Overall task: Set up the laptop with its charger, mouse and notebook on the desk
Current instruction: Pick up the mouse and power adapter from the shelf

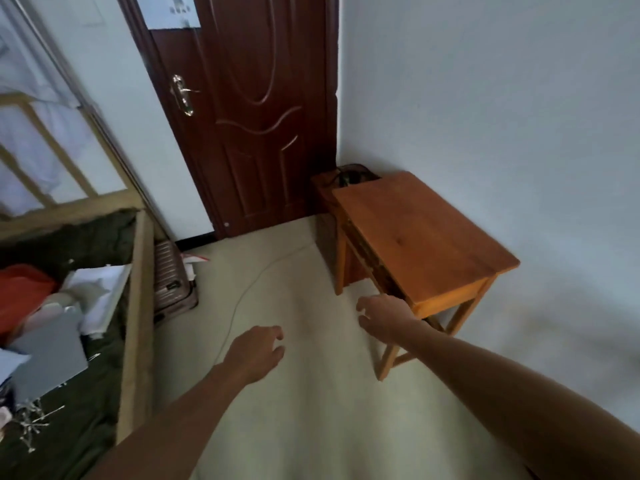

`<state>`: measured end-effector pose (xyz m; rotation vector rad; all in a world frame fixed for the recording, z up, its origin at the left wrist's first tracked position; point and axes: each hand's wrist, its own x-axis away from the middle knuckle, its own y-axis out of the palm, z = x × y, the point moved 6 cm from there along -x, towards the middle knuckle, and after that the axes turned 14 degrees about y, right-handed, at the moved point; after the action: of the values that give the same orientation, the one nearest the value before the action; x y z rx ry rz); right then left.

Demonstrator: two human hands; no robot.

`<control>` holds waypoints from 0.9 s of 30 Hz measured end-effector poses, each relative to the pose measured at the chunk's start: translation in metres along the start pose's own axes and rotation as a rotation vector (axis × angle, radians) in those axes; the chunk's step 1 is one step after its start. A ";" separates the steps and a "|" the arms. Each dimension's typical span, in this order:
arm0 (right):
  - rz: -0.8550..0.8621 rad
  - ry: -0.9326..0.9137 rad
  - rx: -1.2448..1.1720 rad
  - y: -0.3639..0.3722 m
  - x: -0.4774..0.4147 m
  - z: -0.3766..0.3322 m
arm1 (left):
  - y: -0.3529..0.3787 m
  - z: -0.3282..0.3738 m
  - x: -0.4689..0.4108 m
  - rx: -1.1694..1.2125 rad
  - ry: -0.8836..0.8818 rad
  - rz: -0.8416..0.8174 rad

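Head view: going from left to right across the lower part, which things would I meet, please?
Grey laptop → brown suitcase → left hand → wooden desk.

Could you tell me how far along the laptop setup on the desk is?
Nothing looks done: the wooden desk carries no laptop, charger, mouse or notebook. Nothing is in hand: the left hand and right hand are empty. Everything is left; a grey slab on the bed may be the laptop.
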<state>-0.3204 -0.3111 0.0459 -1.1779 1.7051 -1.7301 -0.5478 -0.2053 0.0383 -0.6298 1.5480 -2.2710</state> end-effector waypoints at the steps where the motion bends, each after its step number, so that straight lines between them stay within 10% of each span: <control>1: -0.002 -0.018 -0.009 -0.003 -0.021 -0.010 | -0.006 -0.013 -0.011 0.014 -0.014 0.010; 14: -0.039 0.045 -0.066 -0.057 -0.299 -0.124 | -0.117 -0.223 -0.239 -0.039 0.027 -0.038; 27: -0.039 0.216 -0.137 -0.092 -0.557 -0.089 | -0.179 -0.297 -0.517 -0.005 0.182 -0.102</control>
<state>-0.0673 0.1993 -0.0016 -1.1229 1.9668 -1.8460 -0.2662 0.3494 0.0204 -0.5269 1.6388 -2.4606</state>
